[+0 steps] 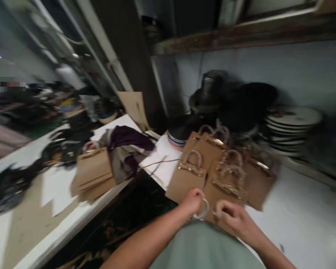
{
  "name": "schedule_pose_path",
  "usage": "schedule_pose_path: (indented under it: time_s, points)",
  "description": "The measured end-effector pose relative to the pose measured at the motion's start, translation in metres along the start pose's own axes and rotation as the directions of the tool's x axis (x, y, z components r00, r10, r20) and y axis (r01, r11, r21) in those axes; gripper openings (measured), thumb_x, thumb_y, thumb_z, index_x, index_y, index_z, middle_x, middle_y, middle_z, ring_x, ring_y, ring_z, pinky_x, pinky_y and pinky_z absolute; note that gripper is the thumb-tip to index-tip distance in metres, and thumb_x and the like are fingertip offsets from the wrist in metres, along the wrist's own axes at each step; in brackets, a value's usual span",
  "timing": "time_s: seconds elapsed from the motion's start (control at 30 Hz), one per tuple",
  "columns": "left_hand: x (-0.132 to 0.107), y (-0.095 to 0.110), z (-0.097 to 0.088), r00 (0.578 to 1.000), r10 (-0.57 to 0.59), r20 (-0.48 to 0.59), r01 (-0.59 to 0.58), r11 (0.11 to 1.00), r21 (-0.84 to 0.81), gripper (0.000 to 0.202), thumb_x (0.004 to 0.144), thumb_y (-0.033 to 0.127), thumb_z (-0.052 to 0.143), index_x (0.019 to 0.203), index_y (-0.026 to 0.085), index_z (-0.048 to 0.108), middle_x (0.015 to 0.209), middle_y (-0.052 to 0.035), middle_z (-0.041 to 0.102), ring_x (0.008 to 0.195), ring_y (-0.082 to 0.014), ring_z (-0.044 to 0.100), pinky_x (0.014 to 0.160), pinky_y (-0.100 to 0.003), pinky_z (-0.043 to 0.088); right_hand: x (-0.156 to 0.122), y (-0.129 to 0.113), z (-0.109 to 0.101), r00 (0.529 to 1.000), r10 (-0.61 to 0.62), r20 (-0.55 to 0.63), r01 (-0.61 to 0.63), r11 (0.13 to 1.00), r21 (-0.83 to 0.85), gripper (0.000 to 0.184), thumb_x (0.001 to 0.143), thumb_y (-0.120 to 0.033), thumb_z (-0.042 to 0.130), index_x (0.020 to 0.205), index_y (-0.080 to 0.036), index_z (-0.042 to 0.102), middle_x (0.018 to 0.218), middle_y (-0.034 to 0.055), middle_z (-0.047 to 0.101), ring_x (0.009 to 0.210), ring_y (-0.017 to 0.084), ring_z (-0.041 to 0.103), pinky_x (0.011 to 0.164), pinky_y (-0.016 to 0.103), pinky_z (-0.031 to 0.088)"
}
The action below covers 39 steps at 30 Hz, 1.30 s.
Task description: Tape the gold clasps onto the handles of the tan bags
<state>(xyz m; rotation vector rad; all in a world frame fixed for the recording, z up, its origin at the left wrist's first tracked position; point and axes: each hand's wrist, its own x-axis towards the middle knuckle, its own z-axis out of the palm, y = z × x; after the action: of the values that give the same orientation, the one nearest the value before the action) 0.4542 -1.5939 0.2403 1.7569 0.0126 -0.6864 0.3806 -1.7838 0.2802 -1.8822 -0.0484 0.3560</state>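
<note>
Several flat brown bag panels [184,181] lie overlapping in front of me, with gold-coloured metal fittings and arched handles in pale wrapping. My left hand [194,201] is closed at a pale wrapped handle [204,210], which curves out below its fingers close to my body. My right hand [233,217] is just to the right, over the lower edge of a brown panel, thumb and index finger pinched together. What the right fingers hold, if anything, is too small and blurred to name.
Another stack of brown panels [93,172] lies on the left table, beside dark purple cloth [131,138]. Behind my work stand stacked round reels [294,119] and a black roll [179,130]. A dark gap [120,213] separates the two tables. A shelf edge [240,35] runs overhead.
</note>
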Motion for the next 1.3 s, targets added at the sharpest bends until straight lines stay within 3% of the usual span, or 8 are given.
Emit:
schedule_pose_path:
  time_s: [0.1,0.2,0.3,0.4,0.5,0.63,0.8,1.3]
  points:
    - [0.038,-0.003,0.025,0.990,-0.023,0.138,0.007,0.993,0.116,0.025,0.095,0.039,0.050,0.085,0.018,0.059,0.061,0.0063,0.051,0.047,-0.0095,0.045,0.047,-0.023,0.040,0.017,0.038,-0.016,0.989,0.048,-0.141,-0.024,0.985,0.171,0.039,0.085,-0.058,0.058,0.075,-0.021,0.063,0.076,0.0017,0.069,0.076,0.020,0.062,0.072,0.032,0.048]
    - [0.050,0.002,0.042,0.956,0.011,0.294,-0.078,0.973,0.217,0.021,0.090,0.038,0.049,0.085,0.020,0.059,0.072,0.0011,0.061,0.049,-0.0113,0.052,0.044,-0.022,0.043,0.022,0.080,-0.032,0.927,0.127,-0.354,-0.071,0.984,0.165,0.041,0.084,-0.060,0.060,0.077,-0.020,0.065,0.081,0.0031,0.072,0.082,0.023,0.064,0.078,0.035,0.049]
    - [0.057,0.015,0.053,0.919,0.137,0.370,-0.261,0.914,0.309,0.015,0.087,0.030,0.052,0.081,0.020,0.061,0.119,-0.0103,0.066,0.090,-0.0205,0.068,0.071,-0.034,0.060,0.026,0.113,-0.046,0.874,0.151,-0.462,-0.079,0.982,0.171,0.040,0.084,-0.061,0.062,0.080,-0.022,0.068,0.112,0.0081,0.076,0.110,0.029,0.065,0.101,0.043,0.046]
    - [0.070,0.027,0.060,0.861,0.272,0.430,-0.448,0.806,0.386,0.012,0.088,0.021,0.051,0.083,0.021,0.062,0.150,-0.0098,0.052,0.137,-0.0262,0.051,0.115,-0.044,0.043,0.035,0.130,-0.055,0.844,0.157,-0.512,-0.048,0.974,0.220,0.037,0.086,-0.059,0.061,0.085,-0.023,0.069,0.136,0.0095,0.068,0.128,0.030,0.059,0.115,0.048,0.036]
    - [0.081,0.033,0.064,0.823,0.302,0.482,-0.532,0.708,0.465,0.014,0.091,0.023,0.049,0.088,0.022,0.062,0.160,-0.0092,0.043,0.147,-0.0264,0.041,0.122,-0.045,0.034,0.045,0.136,-0.060,0.824,0.156,-0.544,-0.039,0.975,0.220,0.039,0.086,-0.060,0.060,0.091,-0.022,0.069,0.139,0.0114,0.066,0.128,0.031,0.059,0.115,0.049,0.036]
    - [0.091,0.034,0.068,0.825,0.251,0.507,-0.541,0.612,0.577,0.023,0.095,0.028,0.043,0.092,0.020,0.064,0.164,-0.0129,0.039,0.135,-0.0322,0.056,0.116,-0.051,0.043,0.057,0.139,-0.069,0.831,0.211,-0.515,-0.135,0.974,0.181,0.044,0.085,-0.062,0.058,0.093,-0.020,0.070,0.100,0.0068,0.077,0.098,0.028,0.067,0.094,0.043,0.049]
    - [0.097,0.036,0.070,0.835,0.203,0.511,-0.534,0.522,0.665,0.030,0.095,0.028,0.040,0.100,0.019,0.067,0.161,-0.0138,0.043,0.119,-0.0349,0.068,0.105,-0.052,0.052,0.065,0.130,-0.078,0.848,0.209,-0.487,-0.195,0.978,0.080,0.038,0.086,-0.058,0.057,0.084,-0.021,0.068,0.077,0.0005,0.069,0.073,0.021,0.062,0.071,0.033,0.046]
    - [0.096,0.042,0.064,0.830,0.158,0.534,-0.538,0.474,0.697,0.032,0.093,0.023,0.039,0.105,0.016,0.067,0.161,-0.0130,0.043,0.128,-0.0303,0.063,0.111,-0.046,0.051,0.085,0.125,-0.078,0.861,0.212,-0.462,-0.284,0.954,-0.091,0.034,0.087,-0.053,0.052,0.074,-0.023,0.064,0.066,0.0007,0.070,0.052,0.019,0.061,0.061,0.032,0.042]
